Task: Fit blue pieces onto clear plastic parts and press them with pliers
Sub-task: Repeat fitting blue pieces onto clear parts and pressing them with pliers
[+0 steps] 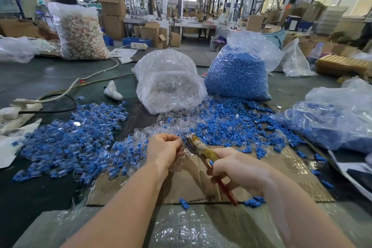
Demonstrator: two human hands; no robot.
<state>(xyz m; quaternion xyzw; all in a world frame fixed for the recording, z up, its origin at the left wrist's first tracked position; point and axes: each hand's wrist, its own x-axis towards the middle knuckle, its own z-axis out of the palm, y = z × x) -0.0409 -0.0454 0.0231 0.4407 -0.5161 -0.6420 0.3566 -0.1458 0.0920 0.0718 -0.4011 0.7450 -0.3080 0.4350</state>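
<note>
Two hands: left hand (165, 150) pinches one small piece, hardly visible, against the pliers (203, 150); right hand (239, 169) grips the handles. Three bags: clear parts (169, 80) at 12 o'clock, blue pieces (237, 74) at 1 and 3.

Both hands curled, left (164, 150) pinching, right (239, 169) gripping.

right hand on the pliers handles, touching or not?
Touching. The head view shows the right hand with its fingers curled round the handles of the pliers, no gap; the red handle end sticks out below the palm.
</note>
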